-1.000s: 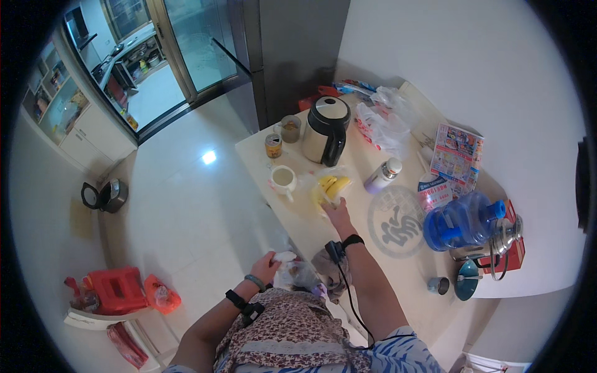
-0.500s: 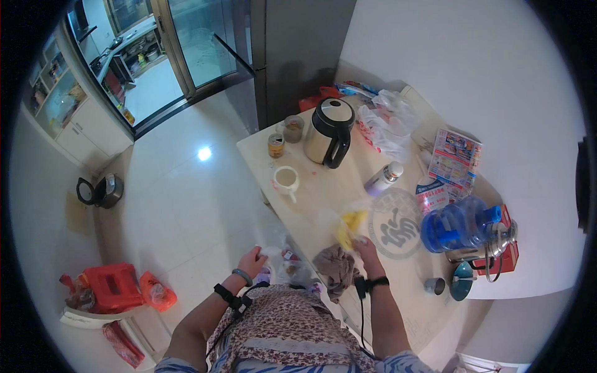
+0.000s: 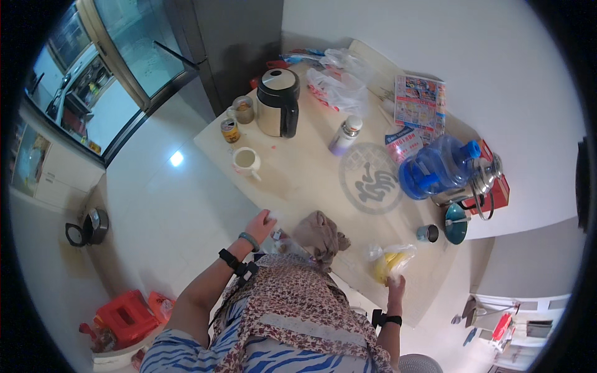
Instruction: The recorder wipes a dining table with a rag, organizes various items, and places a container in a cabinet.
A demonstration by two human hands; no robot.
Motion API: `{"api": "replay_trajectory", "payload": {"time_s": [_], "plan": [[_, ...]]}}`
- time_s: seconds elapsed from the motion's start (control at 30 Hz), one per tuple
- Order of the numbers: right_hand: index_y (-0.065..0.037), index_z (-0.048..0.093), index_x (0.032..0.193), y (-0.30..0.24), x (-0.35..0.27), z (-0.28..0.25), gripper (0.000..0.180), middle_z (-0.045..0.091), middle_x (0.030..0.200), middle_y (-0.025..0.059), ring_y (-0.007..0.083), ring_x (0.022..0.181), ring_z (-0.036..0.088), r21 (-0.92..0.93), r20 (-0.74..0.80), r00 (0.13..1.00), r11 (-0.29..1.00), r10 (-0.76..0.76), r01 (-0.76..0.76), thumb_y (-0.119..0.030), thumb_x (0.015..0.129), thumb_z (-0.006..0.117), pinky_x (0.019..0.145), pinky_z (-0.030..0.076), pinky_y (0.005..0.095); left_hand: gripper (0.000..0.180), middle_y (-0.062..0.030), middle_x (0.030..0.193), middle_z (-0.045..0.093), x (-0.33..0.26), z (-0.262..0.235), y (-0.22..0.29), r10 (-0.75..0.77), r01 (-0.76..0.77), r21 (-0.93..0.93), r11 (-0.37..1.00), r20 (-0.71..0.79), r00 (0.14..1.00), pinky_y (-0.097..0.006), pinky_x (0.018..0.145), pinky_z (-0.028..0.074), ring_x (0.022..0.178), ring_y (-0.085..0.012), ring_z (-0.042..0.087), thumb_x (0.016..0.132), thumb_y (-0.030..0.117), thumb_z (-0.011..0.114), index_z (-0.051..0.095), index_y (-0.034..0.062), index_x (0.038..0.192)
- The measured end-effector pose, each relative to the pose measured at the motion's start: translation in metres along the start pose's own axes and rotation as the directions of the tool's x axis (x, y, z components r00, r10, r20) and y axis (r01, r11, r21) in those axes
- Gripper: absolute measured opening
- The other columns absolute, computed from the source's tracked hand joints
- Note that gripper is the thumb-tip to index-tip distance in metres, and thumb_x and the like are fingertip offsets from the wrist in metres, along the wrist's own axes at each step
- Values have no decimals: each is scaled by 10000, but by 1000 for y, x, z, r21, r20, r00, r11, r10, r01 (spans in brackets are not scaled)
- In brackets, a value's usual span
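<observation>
My left hand (image 3: 259,229) is closed at the table's near left edge, pinching the top of a clear plastic bag (image 3: 285,244). That bag hangs beside the edge with small reddish and white things inside, partly hidden by my apron. Over the near right corner of the table, my right hand (image 3: 396,288) grips a thin clear bag of yellow contents (image 3: 391,264), whose kind I cannot make out. Between my hands a crumpled brown cloth (image 3: 321,237) lies at the near edge.
On the table (image 3: 298,177) stand a cream mug (image 3: 247,163), a can (image 3: 230,130), a glass mug (image 3: 243,110), a large kettle (image 3: 278,102) and a bottle (image 3: 346,135). Rightward are a blue water jug (image 3: 438,166), a small cup (image 3: 427,233) and a teal bowl (image 3: 456,225).
My right hand has carried the bag of yellow contents rightward and nearer, past the brown cloth. The left hand has risen slightly with its bag. My view has turned toward the right.
</observation>
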State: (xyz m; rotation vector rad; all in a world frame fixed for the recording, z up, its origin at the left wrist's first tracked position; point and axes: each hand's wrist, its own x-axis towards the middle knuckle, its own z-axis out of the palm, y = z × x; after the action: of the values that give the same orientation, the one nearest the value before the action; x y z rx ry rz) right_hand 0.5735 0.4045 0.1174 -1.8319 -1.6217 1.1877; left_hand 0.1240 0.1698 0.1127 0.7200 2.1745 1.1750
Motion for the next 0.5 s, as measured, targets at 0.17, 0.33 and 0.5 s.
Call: {"api": "replay_trajectory", "payload": {"time_s": [0.17,0.33,0.5], "plan": [[-40,413,1255,-66,-26,21,707,425,1247,251,354,1200,381,-548,-76,853,736,-517,397,-170,647,749,1012,301,461,338,-162,746,582,9,7,9,-35,34,45,998,39,999,-391,635,450,708,-320,578,814,271,608,517,17,1016],[-82,427,1272,-132,-35,125,726,395,1302,185,358,1229,338,-158,556,588,619,-588,769,-255,643,746,1002,308,464,347,-159,743,584,7,11,15,-32,26,77,997,78,996,-390,636,453,708,-311,580,810,269,614,518,5,1014],[-157,472,1249,-136,-31,211,646,399,1298,163,334,1239,328,-193,761,218,108,-611,975,-363,676,690,998,284,511,325,-156,742,586,-6,7,1,-28,28,132,991,-4,1000,-383,627,457,686,-298,579,812,258,611,520,0,988]]}}
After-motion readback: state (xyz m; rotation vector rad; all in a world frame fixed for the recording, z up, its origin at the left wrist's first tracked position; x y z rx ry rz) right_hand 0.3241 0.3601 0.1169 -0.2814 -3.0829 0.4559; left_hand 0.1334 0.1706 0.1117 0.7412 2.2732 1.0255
